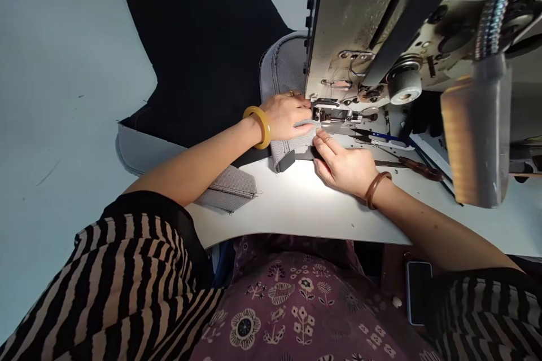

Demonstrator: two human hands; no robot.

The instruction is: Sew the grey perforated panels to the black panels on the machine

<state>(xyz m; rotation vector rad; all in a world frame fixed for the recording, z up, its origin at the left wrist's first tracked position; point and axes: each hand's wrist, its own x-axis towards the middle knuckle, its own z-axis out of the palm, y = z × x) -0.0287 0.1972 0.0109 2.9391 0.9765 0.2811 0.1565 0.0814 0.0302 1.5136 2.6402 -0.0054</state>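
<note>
A grey fabric strip (282,152) with a black tab lies at the front of the sewing machine (339,56). My left hand (285,115), with a yellow bangle at the wrist, presses on the grey fabric just left of the presser foot, its fingers close together. My right hand (345,163), with a brown bangle, pinches the strip's edge in front of the needle area. Grey fabric with a stitched curved edge (288,62) runs under the machine head, joined by a large black fabric piece (203,39). The fingertips of my left hand are partly hidden.
Thread snips (381,138) and an awl with a brown handle (423,169) lie right of the needle area. A lamp (476,135) hangs at the right. A phone (419,293) is below the table edge.
</note>
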